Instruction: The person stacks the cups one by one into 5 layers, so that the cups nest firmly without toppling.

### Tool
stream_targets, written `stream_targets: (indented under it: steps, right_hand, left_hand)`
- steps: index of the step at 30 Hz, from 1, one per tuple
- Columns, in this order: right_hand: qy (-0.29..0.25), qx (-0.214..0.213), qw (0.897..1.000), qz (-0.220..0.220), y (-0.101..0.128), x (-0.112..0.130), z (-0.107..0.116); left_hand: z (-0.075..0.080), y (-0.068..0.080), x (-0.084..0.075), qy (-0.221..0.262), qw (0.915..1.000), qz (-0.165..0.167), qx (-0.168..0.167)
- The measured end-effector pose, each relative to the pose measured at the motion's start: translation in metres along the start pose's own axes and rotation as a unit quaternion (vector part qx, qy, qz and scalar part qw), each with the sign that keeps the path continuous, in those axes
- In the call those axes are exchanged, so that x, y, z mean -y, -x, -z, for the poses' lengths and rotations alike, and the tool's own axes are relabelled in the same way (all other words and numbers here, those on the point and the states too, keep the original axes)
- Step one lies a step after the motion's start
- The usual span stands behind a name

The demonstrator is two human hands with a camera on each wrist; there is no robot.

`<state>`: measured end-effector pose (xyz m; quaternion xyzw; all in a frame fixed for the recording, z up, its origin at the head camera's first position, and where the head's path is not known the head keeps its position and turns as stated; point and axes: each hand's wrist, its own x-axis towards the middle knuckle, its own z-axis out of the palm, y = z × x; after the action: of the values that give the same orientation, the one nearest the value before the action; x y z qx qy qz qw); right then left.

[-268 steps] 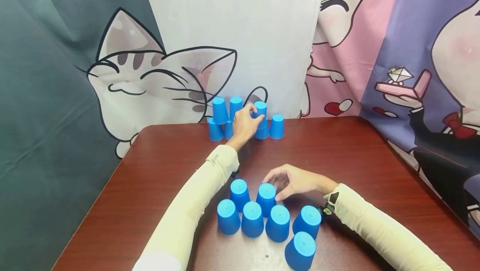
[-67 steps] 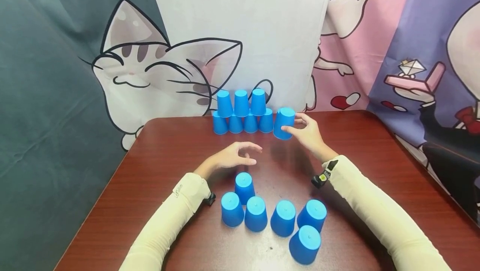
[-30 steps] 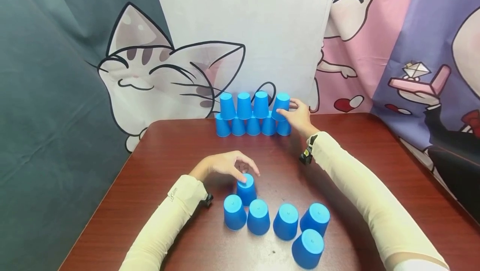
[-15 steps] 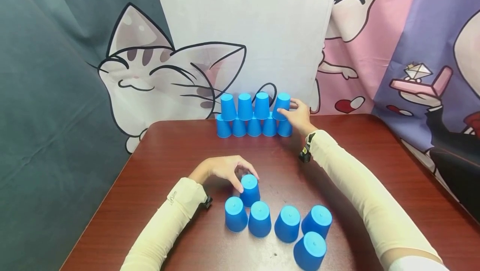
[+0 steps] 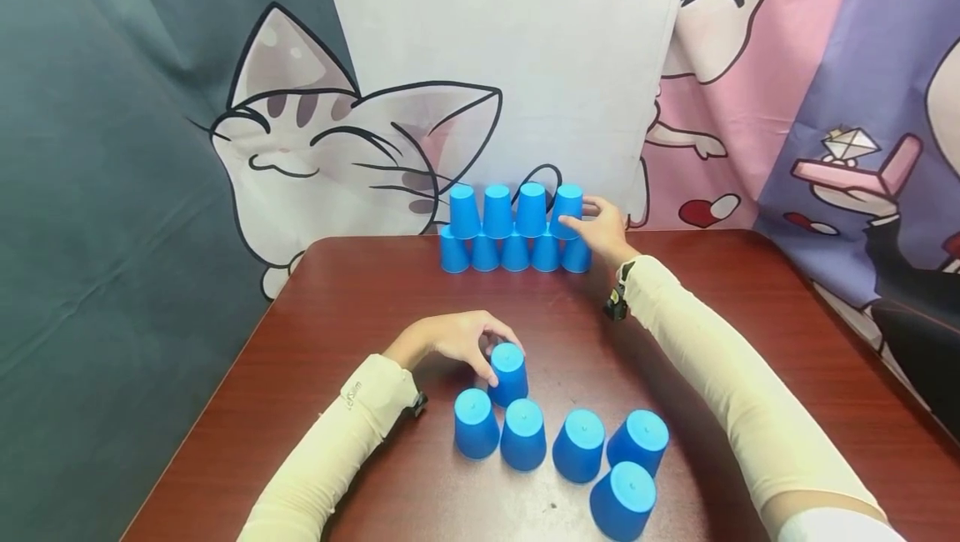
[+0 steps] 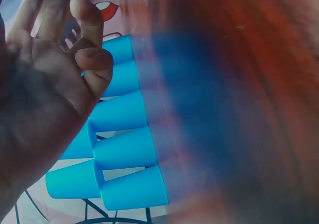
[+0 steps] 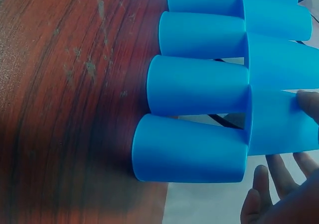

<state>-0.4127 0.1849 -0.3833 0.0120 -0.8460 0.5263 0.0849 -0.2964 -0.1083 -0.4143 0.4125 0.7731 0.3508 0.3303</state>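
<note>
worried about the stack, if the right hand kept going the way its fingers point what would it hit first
The right hand points left at the far pyramid; its fingers already touch the rightmost upper-row blue cup. Pushing on would likely shove that cup into its neighbour.

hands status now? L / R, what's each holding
Left hand: grip closed on the blue cup nearest the loose group, which stands on the table.
Right hand: grip on the top-row end cup of the far stack.

The person is wearing cream sleeves [image 5: 720, 375] to both wrists, each carrying a small black wrist camera [image 5: 617, 305].
</note>
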Motion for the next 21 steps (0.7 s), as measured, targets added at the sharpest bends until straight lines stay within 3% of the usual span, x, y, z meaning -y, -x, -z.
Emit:
stream_targets:
  steps: [13,21]
  right_hand:
    - [0.019,0.020,1.000,0.010,0.004,0.000,0.005]
    - [0.034,0.028,0.998,0.042,0.029,0.000,0.020]
  left_hand:
    - [-0.004,0.002,0.001,0.001,0.9998,0.009,-0.019]
    - [-0.006,0.003,0.001,-0.012,0.9993,0.005,-0.034]
